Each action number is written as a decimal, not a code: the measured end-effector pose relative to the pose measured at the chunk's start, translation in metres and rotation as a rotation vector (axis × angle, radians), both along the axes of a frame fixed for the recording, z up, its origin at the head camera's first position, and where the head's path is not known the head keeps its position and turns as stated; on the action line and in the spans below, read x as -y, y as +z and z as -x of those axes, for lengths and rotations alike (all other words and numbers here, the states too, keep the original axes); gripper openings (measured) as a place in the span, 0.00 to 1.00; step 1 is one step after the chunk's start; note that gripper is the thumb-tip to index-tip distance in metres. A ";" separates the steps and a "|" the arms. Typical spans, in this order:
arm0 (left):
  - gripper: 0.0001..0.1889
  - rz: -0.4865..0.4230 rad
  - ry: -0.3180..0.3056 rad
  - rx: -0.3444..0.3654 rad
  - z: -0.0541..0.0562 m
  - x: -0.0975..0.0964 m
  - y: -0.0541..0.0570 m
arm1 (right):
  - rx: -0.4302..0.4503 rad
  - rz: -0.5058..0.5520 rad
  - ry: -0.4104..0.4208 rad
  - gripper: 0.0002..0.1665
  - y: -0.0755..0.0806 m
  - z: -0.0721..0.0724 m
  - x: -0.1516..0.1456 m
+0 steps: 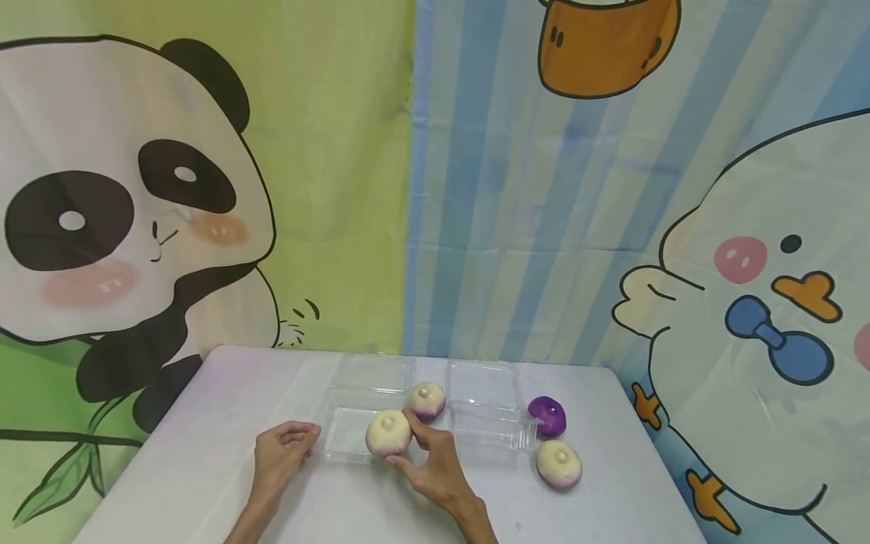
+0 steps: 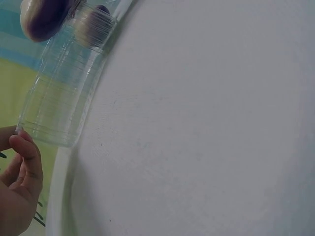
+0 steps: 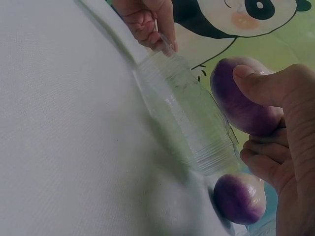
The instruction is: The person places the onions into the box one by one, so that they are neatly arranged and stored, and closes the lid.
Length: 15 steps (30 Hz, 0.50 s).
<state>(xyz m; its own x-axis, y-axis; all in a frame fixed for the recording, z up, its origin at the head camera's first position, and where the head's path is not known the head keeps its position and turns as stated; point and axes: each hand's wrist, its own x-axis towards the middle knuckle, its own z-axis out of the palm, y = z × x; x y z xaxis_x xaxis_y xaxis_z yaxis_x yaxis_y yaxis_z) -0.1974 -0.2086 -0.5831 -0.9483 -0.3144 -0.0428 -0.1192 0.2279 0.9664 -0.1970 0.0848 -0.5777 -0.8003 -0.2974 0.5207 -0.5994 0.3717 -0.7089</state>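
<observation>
My right hand [image 1: 438, 461] grips a cream-and-purple turnip [image 1: 387, 432] between thumb and fingers, its pale nubbed side facing up. In the right wrist view this turnip [image 3: 241, 98] is held above the rim of a clear plastic box [image 3: 182, 113]. At the box's left end, my left hand [image 1: 282, 457] pinches the rim; the left wrist view shows the thumb and finger of this hand [image 2: 22, 182] on the edge of the box [image 2: 59, 103]. The box's lid [image 1: 377, 372] lies folded back. A second turnip [image 1: 427, 400] sits just behind the right hand, between two boxes.
Right of the hands stands another clear box [image 1: 489, 434] with its lid [image 1: 484, 384] laid back. By its right end are a purple turnip [image 1: 547, 417] and a cream-and-purple one [image 1: 559, 465]. The white table [image 1: 183, 468] ends at a printed curtain [image 1: 353, 189].
</observation>
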 end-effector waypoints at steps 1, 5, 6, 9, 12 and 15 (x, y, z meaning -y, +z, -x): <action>0.11 0.001 0.002 0.003 0.000 0.000 0.000 | -0.004 -0.004 0.000 0.46 0.000 0.000 0.000; 0.11 -0.006 0.003 0.007 0.000 0.000 0.001 | -0.010 -0.007 0.012 0.45 0.001 0.003 0.001; 0.12 -0.007 0.002 0.006 0.000 0.000 0.001 | -0.009 -0.006 0.017 0.45 0.001 0.004 0.002; 0.12 -0.017 -0.003 0.004 0.000 0.000 0.001 | 0.004 0.000 0.033 0.45 0.001 0.005 0.002; 0.12 -0.021 -0.005 0.005 0.000 0.001 0.000 | 0.026 0.006 0.046 0.45 0.000 0.006 0.002; 0.12 -0.019 -0.006 0.006 0.000 0.001 -0.001 | 0.043 0.012 0.055 0.45 0.000 0.007 0.003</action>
